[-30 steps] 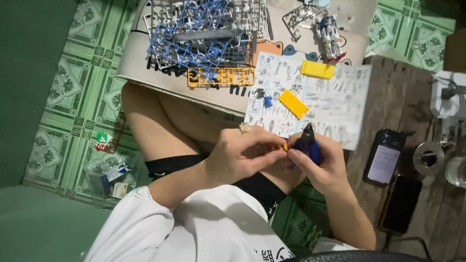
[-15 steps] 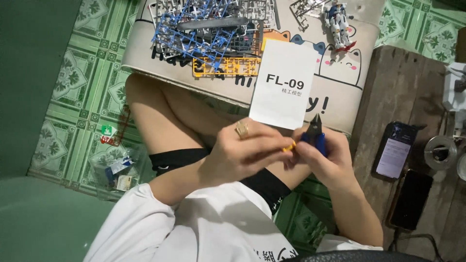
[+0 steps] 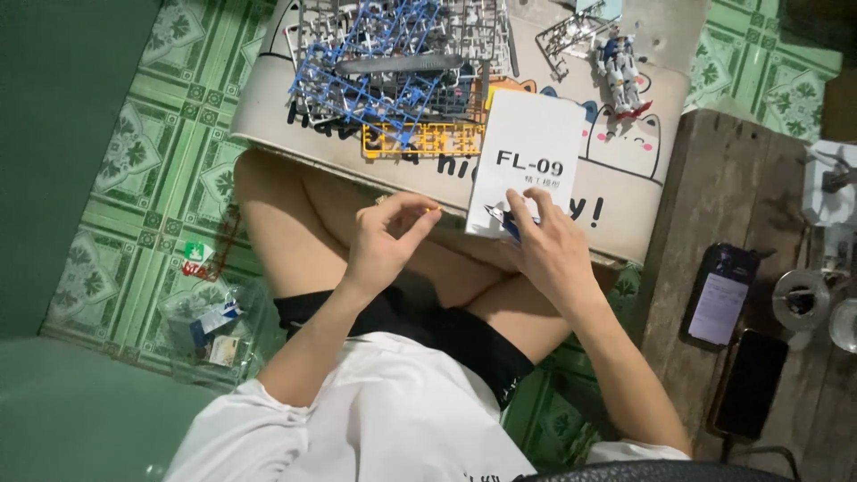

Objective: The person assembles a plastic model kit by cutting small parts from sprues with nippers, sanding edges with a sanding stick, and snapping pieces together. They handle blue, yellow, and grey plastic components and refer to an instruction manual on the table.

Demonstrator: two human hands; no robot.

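Pinching a tiny orange part above the lap.
Left hand [image 3: 384,245] nipping small orange part [image 3: 434,209] by fingertips; right hand [image 3: 546,250] closed around blue-handled nippers [image 3: 502,220] on white booklet [image 3: 527,161].

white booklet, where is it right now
In the head view, the white rectangular paper booklet lies on the cream mat, right of the yellow parts frame, under the right hand.

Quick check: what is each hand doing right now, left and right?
Left hand: raised over the lap, thumb and forefinger pinched on a tiny orange part.
Right hand: resting on the white booklet, holding blue-handled nippers.
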